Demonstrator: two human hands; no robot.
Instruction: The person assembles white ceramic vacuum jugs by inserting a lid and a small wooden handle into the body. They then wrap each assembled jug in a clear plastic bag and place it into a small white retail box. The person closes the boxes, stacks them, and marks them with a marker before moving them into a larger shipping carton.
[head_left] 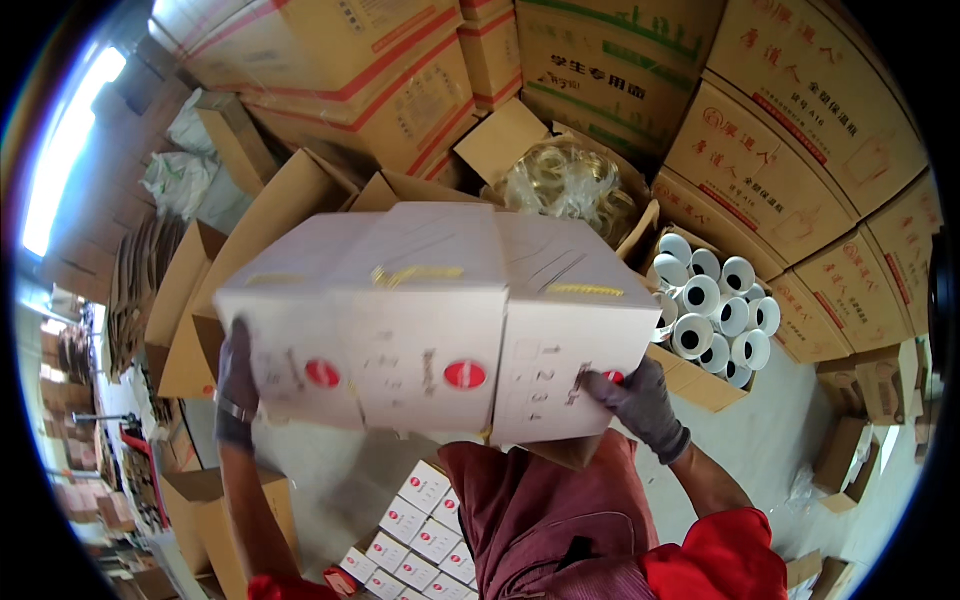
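Three white boxes [430,350] with red round marks and yellow trim stand side by side in a row, held up in front of me. My left hand [237,390], in a grey glove, presses on the left end of the row. At the right end my right hand [642,405], also gloved, grips the last box with its thumb across the printed front. The fingers behind the boxes are hidden. A brown open carton [275,235] shows its flaps just behind the row. Below, many similar small white boxes [405,545] lie packed together beside my legs.
At the back, a carton [505,140] holds clear plastic-wrapped, gold-toned items. To the right, another carton [700,380] is filled with white round-mouthed cylinders [700,295]. Tall stacks of cartons [770,150] wall the far side. An open carton [245,510] stands at lower left.
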